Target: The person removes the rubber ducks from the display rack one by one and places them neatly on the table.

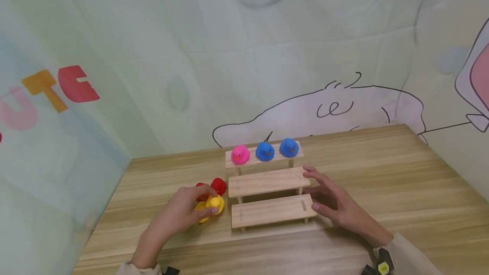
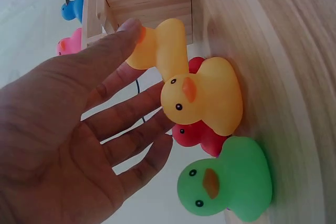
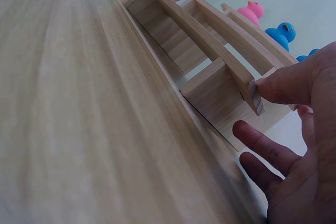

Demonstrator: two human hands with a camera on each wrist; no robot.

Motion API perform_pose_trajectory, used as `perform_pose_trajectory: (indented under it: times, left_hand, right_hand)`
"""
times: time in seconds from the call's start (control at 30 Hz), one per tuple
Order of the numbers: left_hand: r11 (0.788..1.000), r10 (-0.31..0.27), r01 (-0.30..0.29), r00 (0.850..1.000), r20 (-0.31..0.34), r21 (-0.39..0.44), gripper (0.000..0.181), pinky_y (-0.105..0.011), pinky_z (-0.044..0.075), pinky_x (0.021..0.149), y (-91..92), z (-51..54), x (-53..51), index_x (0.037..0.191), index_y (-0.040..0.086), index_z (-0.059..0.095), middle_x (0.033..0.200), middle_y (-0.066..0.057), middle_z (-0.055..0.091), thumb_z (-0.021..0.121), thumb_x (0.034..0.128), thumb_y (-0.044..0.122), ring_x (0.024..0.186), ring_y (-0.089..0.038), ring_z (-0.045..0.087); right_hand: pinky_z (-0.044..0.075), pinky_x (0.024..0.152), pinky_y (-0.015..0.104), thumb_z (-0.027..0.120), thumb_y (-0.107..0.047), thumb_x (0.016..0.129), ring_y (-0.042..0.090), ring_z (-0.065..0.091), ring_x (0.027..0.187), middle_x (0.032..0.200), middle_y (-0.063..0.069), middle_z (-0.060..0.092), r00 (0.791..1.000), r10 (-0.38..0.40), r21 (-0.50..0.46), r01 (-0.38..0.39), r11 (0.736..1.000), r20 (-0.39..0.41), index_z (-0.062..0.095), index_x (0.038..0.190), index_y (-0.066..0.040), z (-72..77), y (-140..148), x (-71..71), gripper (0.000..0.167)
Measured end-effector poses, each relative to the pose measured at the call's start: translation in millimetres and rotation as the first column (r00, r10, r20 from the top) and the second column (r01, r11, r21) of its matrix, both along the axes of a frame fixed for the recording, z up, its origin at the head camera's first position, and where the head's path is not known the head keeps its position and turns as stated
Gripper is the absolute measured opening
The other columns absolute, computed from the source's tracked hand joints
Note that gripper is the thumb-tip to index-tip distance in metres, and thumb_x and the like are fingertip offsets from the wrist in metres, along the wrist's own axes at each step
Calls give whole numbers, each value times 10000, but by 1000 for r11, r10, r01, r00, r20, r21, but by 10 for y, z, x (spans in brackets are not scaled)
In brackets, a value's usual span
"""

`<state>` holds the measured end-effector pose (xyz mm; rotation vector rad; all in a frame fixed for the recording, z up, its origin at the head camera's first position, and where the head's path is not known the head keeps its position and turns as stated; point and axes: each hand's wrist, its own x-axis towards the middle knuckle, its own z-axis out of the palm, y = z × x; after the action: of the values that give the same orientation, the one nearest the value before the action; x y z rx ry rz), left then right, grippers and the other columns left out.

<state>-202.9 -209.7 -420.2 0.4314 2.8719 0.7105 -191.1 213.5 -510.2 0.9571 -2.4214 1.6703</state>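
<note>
A yellow rubber duck (image 1: 215,202) is pinched between the thumb and fingers of my left hand (image 1: 186,207); the left wrist view shows this duck (image 2: 164,45) by the thumb tip. Another yellow duck (image 2: 210,98), red ducks (image 1: 219,186) and a green duck (image 2: 231,182) are close to that hand. To its right stands a three-step wooden stand (image 1: 269,181). My right hand (image 1: 336,203) is at the stand's right end, its thumb touching the lowest step (image 3: 231,72) and its other fingers spread loosely.
On the top step sit a pink duck (image 1: 240,155), one blue duck (image 1: 265,151) and a second blue duck (image 1: 289,147). The wood-grain table (image 1: 382,173) extends on both sides of the stand. Behind it hangs a printed cloth backdrop (image 1: 229,63).
</note>
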Motion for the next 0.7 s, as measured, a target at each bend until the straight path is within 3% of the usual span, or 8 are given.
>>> perform_pose_trajectory:
  times: [0.2, 0.43, 0.7]
  left_hand:
    - [999, -35, 35, 999, -13, -4, 225, -417, 597, 938, 3, -59, -8, 1050, 246, 760, 1025, 63, 757, 900, 874, 251, 935, -146, 624]
    - [999, -46, 46, 999, -22, 6, 215, -409, 591, 937, 4, -64, -3, 1058, 246, 758, 1036, 63, 760, 888, 887, 233, 944, -145, 625]
    - [994, -112, 112, 993, -40, 18, 214, -380, 620, 902, -12, -94, -17, 1079, 228, 710, 1015, 71, 760, 854, 922, 215, 969, -141, 673]
  right_hand:
    - [533, 1133, 288, 697, -1, 1001, 215, 714, 1297, 1807, 149, 207, 1000, 2, -4, -2, 1000, -3, 339, 1666, -123, 1, 1, -1, 765]
    - [523, 1139, 282, 703, -3, 995, 206, 718, 1288, 1809, 124, 214, 1000, -3, -2, 3, 1000, -8, 347, 1662, -122, 9, -3, 3, 766]
    - [530, 1137, 285, 705, 12, 988, 177, 714, 1287, 1807, 138, 212, 1000, 2, -11, -2, 1000, -12, 353, 1656, -102, 18, -7, 4, 763]
